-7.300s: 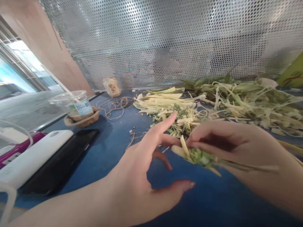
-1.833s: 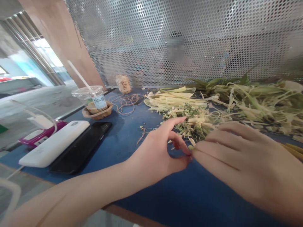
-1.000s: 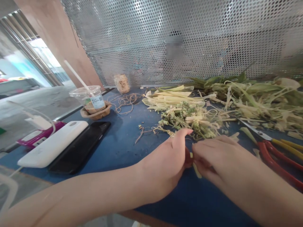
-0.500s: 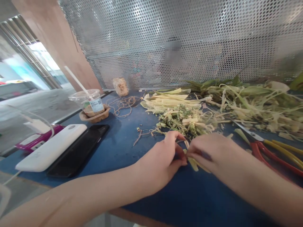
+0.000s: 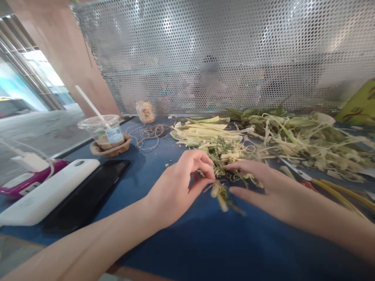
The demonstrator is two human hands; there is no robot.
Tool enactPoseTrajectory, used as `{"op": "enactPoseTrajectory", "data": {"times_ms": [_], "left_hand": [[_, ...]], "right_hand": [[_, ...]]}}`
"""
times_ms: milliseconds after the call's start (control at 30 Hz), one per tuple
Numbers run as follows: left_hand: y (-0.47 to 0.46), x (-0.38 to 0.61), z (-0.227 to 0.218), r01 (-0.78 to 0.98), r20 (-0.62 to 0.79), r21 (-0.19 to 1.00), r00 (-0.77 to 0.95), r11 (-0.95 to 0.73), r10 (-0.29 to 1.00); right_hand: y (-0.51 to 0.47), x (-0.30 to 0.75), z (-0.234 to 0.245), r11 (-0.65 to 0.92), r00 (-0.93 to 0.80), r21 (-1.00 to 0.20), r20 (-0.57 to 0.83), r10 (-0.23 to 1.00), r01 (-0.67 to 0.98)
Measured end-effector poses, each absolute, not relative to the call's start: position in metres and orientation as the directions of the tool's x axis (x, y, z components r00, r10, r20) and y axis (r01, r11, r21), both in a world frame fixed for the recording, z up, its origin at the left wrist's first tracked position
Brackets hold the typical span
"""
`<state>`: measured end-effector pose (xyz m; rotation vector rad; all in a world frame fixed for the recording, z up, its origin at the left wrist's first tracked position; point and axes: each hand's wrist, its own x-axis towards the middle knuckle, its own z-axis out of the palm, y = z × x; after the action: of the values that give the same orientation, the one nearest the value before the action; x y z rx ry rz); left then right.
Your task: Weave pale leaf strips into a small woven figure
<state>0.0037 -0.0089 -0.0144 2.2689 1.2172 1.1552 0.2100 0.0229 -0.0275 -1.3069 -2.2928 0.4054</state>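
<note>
My left hand [image 5: 178, 185] pinches a small bundle of pale green plant stems [image 5: 221, 198] between thumb and fingers. The bundle's cut ends point toward me and are slightly blurred. Just right of it is my right hand [image 5: 268, 181], its thumb and fingers spread apart with nothing between them. Behind both hands lies a heap of small greenish plant bundles [image 5: 225, 150], partly covered by my fingers. Farther back, pale yellow-green leaf strips [image 5: 205, 130] are laid side by side.
Red-and-yellow-handled scissors [image 5: 304, 177] and loose husk-like leaves [image 5: 307, 136] lie at right. A tangle of twine [image 5: 148, 136], a twine roll [image 5: 145, 112] and a plastic cup [image 5: 107, 132] in a cardboard holder stand left. Nearer are a black phone [image 5: 88, 197] and white power bank [image 5: 52, 193].
My right hand has let go of the stems and opened, moving slightly right. My left hand has shifted a little left, still pinching the bundle.
</note>
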Motion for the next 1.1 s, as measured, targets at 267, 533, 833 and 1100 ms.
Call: {"op": "enactPoseTrajectory", "data": {"times_ms": [267,533,833,1100], "left_hand": [[-0.009,0.010,-0.020,0.196,0.614,0.744,0.174,-0.638,0.770],[-0.004,0.007,-0.021,0.254,0.567,0.745,0.246,-0.617,0.786],[-0.007,0.012,-0.014,0.190,0.452,0.838,0.283,-0.511,0.846],[0.001,0.012,-0.011,0.137,0.095,0.980,0.300,-0.142,0.949]], "right_hand": [[0.015,0.198,-0.014,0.455,-0.566,-0.756,0.137,0.813,0.471],[0.015,0.198,-0.007,0.243,-0.530,-0.898,0.013,0.848,0.367],[0.019,0.198,-0.006,0.139,-0.557,-0.945,-0.052,0.829,0.295],[0.027,0.203,-0.005,0.088,-0.552,-0.977,-0.034,0.833,0.194]]}}
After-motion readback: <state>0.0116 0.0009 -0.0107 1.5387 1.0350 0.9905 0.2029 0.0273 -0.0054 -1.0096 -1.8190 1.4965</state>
